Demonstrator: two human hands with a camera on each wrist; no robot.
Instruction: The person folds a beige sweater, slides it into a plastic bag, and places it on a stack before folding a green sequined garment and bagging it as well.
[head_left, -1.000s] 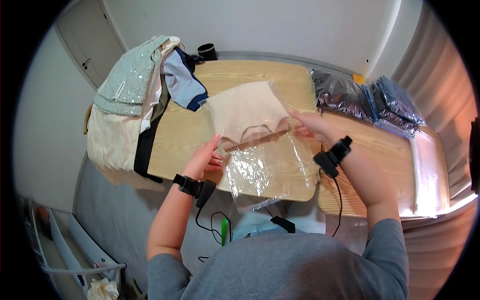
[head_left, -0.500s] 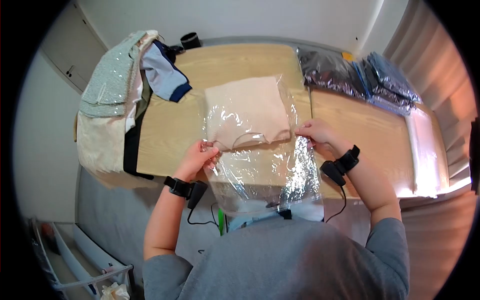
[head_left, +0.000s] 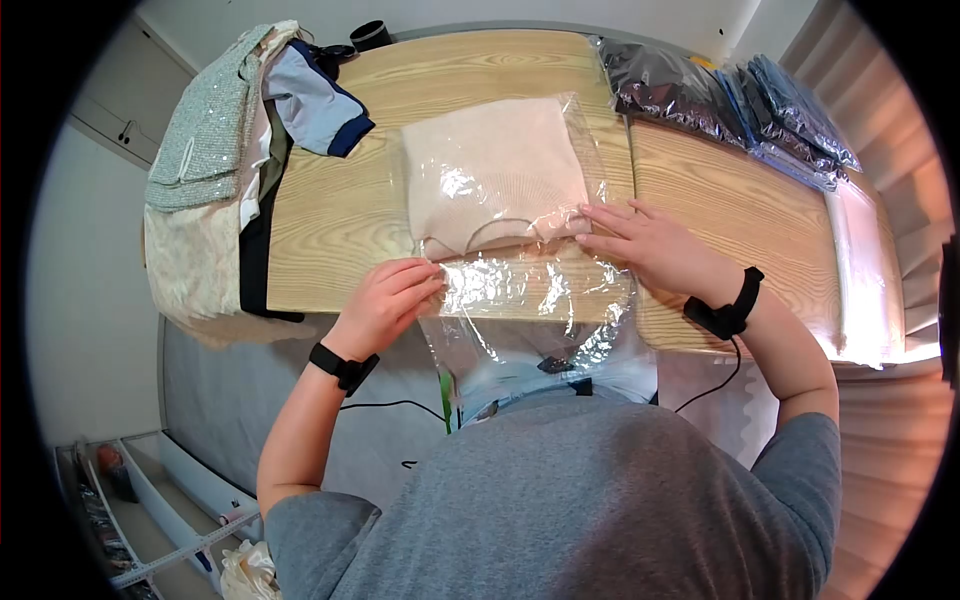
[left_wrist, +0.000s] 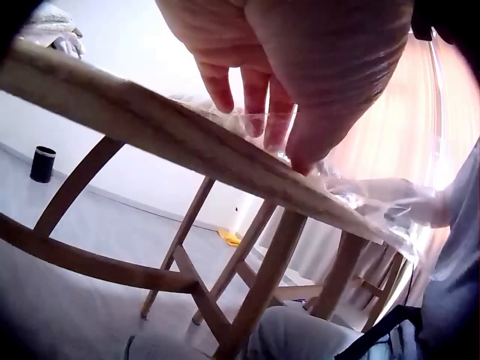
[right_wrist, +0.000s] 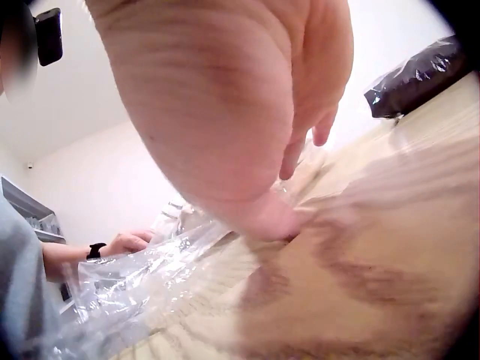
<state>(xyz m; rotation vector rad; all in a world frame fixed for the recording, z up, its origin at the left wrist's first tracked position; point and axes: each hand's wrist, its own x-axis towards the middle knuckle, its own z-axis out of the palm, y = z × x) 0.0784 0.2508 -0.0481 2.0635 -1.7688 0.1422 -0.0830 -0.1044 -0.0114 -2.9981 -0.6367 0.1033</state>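
A folded pale pink knit garment [head_left: 495, 170] lies inside a clear plastic bag [head_left: 530, 290] on the wooden table. The bag's loose lower part hangs over the table's front edge toward the person's lap. At the bag's left side the left hand [head_left: 385, 303] touches the plastic near the table edge; in the left wrist view its fingers [left_wrist: 256, 101] point down onto the film. The right hand [head_left: 665, 248] rests with spread, fairly straight fingers on the bag's right side, beside the garment's lower right corner. In the right wrist view its thumb touches the tabletop.
Several garments, a sequined one [head_left: 212, 140] among them, are draped over the table's left end. Bagged dark clothes [head_left: 670, 85] and a stack of bagged blue ones [head_left: 795, 105] lie at the back right. Flat clear bags [head_left: 862, 270] lie at the right edge.
The bagged garment lies flatter and appears higher in the head view. The right hand has gone from pinching the bag's edge to resting spread on it; the left hand's fingers have turned downward.
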